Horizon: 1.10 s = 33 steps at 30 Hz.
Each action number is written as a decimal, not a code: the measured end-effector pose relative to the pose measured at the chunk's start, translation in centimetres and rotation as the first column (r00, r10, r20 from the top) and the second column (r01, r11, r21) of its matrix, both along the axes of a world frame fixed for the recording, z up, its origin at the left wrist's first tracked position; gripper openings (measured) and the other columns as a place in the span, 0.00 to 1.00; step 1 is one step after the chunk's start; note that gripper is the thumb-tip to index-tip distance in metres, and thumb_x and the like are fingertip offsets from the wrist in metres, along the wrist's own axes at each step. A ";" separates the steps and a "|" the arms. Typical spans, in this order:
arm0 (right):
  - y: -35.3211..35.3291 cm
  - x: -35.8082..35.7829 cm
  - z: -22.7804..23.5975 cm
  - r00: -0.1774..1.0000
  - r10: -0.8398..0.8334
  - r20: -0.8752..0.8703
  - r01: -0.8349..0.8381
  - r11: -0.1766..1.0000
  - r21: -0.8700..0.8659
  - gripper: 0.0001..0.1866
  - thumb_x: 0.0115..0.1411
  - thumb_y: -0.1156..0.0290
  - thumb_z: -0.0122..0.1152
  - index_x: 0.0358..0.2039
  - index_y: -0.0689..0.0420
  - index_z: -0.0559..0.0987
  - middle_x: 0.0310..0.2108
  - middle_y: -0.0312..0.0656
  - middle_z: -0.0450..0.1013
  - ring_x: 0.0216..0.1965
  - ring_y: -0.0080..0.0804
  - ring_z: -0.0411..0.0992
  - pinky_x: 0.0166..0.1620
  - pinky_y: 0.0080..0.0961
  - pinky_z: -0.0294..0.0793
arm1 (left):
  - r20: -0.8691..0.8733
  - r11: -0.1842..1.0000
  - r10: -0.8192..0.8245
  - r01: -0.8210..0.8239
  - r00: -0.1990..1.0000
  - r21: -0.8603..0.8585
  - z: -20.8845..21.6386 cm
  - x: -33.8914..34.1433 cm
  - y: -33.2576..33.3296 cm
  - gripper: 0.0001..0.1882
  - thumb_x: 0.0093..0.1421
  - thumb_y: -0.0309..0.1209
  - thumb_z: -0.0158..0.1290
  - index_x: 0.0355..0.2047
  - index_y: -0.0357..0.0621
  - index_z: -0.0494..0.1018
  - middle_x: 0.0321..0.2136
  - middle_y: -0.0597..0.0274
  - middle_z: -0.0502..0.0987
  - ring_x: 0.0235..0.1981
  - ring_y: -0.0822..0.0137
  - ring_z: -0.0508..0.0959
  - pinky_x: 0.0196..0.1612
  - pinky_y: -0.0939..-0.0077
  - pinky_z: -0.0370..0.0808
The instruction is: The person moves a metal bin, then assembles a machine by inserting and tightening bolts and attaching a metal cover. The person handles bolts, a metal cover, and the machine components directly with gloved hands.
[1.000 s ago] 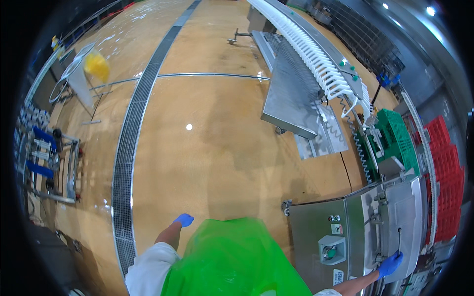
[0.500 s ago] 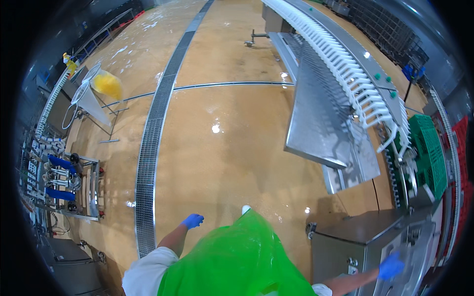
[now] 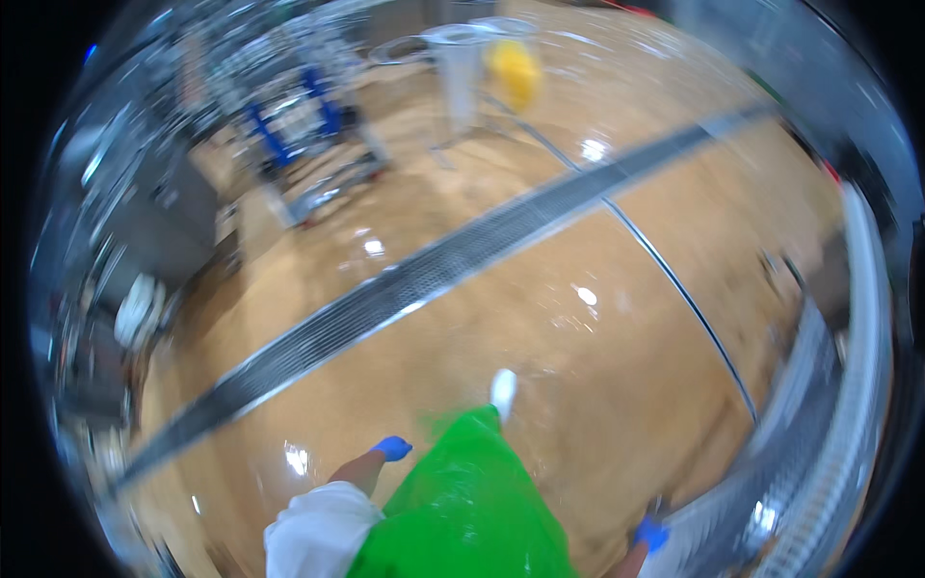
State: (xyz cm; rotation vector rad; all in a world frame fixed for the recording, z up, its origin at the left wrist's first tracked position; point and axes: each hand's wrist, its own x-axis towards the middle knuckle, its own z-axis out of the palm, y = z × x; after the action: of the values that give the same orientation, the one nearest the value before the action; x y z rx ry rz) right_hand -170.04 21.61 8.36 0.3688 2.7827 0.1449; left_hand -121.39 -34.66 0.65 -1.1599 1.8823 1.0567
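My left hand [image 3: 392,447], in a blue glove, hangs free beside my green apron [image 3: 462,511] and holds nothing. A white sleeve [image 3: 318,525] covers that arm to the wrist. My right hand [image 3: 652,533], also blue-gloved, is low at the lower right, right by the edge of a steel machine [image 3: 761,511]. Blur hides whether it touches or grips the machine. The white toe of my boot [image 3: 503,389] shows on the tan floor in front of the apron.
A long metal drain grate [image 3: 385,289] crosses the tan floor diagonally. A blue-framed trolley [image 3: 308,125] and a steel stand with a yellow object [image 3: 515,67] are far off at the top. A steel conveyor [image 3: 848,385] curves along the right side.
The view has swung sharply, so the conveyor now sits at the right rim and the trolley and yellow object at the top. Both hands stay low beside the apron.
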 end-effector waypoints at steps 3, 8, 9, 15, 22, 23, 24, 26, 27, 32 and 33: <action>-6.5 -3.5 -1.4 0.982 0.010 0.186 0.034 0.972 -0.233 0.27 0.60 0.48 0.56 0.43 0.63 0.79 0.38 0.52 0.78 0.32 0.40 0.75 0.36 0.39 0.74 | 0.274 0.982 0.189 -0.179 0.943 -0.060 -1.1 2.3 0.9 0.29 0.62 0.52 0.41 0.46 0.42 0.78 0.49 0.48 0.77 0.51 0.47 0.76 0.54 0.55 0.71; -20.9 -12.7 -1.9 0.879 0.089 0.469 0.201 0.823 -0.532 0.25 0.61 0.52 0.55 0.45 0.63 0.78 0.38 0.50 0.77 0.32 0.37 0.75 0.34 0.35 0.75 | 0.191 0.968 0.213 -0.234 0.958 0.093 -1.2 -9.7 -5.7 0.29 0.63 0.53 0.41 0.52 0.46 0.75 0.55 0.50 0.72 0.57 0.49 0.72 0.59 0.54 0.67; -23.2 -13.9 -1.5 0.858 0.100 0.503 0.221 0.813 -0.538 0.24 0.61 0.53 0.55 0.46 0.63 0.78 0.38 0.49 0.77 0.32 0.37 0.75 0.34 0.34 0.75 | 0.151 0.977 0.191 -0.203 0.970 0.066 -1.9 -13.6 -8.5 0.30 0.63 0.53 0.42 0.56 0.48 0.72 0.59 0.52 0.69 0.61 0.51 0.68 0.62 0.54 0.64; -39.1 -24.8 -0.8 0.847 0.226 0.481 0.173 0.739 -0.652 0.22 0.62 0.58 0.54 0.48 0.62 0.76 0.38 0.46 0.76 0.32 0.34 0.75 0.32 0.29 0.75 | -0.407 0.992 0.032 -0.079 0.913 -0.099 3.2 -40.3 -26.4 0.26 0.65 0.48 0.40 0.48 0.42 0.76 0.51 0.47 0.75 0.53 0.47 0.74 0.56 0.53 0.68; -57.2 -32.8 -0.7 0.820 0.379 0.429 0.247 0.442 -0.862 0.16 0.62 0.63 0.53 0.47 0.56 0.75 0.31 0.41 0.73 0.27 0.27 0.71 0.25 0.23 0.67 | -0.527 0.994 -0.031 -0.031 0.850 -0.108 10.3 -57.7 -37.6 0.26 0.65 0.49 0.40 0.49 0.42 0.75 0.49 0.47 0.76 0.51 0.47 0.75 0.54 0.55 0.70; -58.1 -34.4 -1.4 0.823 0.361 0.440 0.264 0.443 -0.857 0.14 0.62 0.63 0.52 0.44 0.56 0.76 0.29 0.40 0.73 0.25 0.27 0.71 0.24 0.23 0.67 | -0.489 0.993 -0.038 -0.024 0.871 -0.119 10.2 -58.1 -38.4 0.26 0.65 0.49 0.40 0.48 0.42 0.76 0.49 0.47 0.76 0.51 0.46 0.75 0.54 0.54 0.70; -58.2 -35.8 -2.3 0.820 0.333 0.466 0.285 0.469 -0.836 0.13 0.62 0.64 0.52 0.43 0.56 0.76 0.28 0.40 0.72 0.24 0.27 0.70 0.24 0.24 0.66 | -0.447 0.991 -0.056 -0.005 0.893 -0.134 10.0 -58.6 -39.5 0.26 0.64 0.48 0.40 0.46 0.41 0.76 0.49 0.47 0.76 0.51 0.46 0.75 0.54 0.53 0.70; -57.2 -39.7 -4.6 0.783 0.291 0.550 0.319 0.572 -0.756 0.11 0.61 0.64 0.52 0.40 0.55 0.75 0.26 0.40 0.72 0.22 0.27 0.69 0.22 0.24 0.66 | -0.221 0.990 -0.076 0.046 0.972 -0.136 7.8 -58.3 -40.9 0.27 0.65 0.49 0.40 0.49 0.43 0.76 0.50 0.47 0.76 0.51 0.44 0.75 0.56 0.51 0.69; -56.8 -41.5 -5.4 0.754 0.269 0.599 0.335 0.627 -0.703 0.10 0.61 0.64 0.52 0.39 0.55 0.75 0.25 0.40 0.71 0.22 0.28 0.69 0.22 0.25 0.65 | -0.038 0.996 -0.060 0.057 0.998 -0.070 6.3 -57.2 -41.2 0.27 0.64 0.50 0.40 0.53 0.47 0.74 0.54 0.51 0.74 0.55 0.45 0.72 0.57 0.41 0.67; -59.2 -52.3 -6.7 0.650 0.211 0.730 0.335 0.783 -0.525 0.07 0.61 0.65 0.51 0.33 0.54 0.73 0.21 0.39 0.69 0.17 0.29 0.66 0.19 0.27 0.63 | 0.227 0.971 0.237 -0.240 0.945 -0.013 6.2 -56.5 -44.7 0.30 0.61 0.52 0.43 0.57 0.50 0.71 0.61 0.57 0.68 0.62 0.48 0.66 0.59 0.31 0.61; -60.4 -55.1 -6.3 0.641 0.212 0.737 0.315 0.803 -0.505 0.07 0.61 0.65 0.51 0.32 0.53 0.73 0.21 0.39 0.68 0.17 0.29 0.65 0.18 0.27 0.63 | 0.177 0.962 0.270 -0.274 0.947 0.002 6.4 -57.3 -45.2 0.30 0.61 0.54 0.43 0.57 0.50 0.72 0.61 0.56 0.68 0.62 0.48 0.66 0.60 0.34 0.61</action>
State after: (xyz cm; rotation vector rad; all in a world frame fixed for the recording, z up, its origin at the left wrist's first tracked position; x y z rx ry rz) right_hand -225.10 -38.80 2.02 0.1555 1.7958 -0.4925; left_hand -178.68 -79.91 7.01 -1.4784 1.5989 1.0823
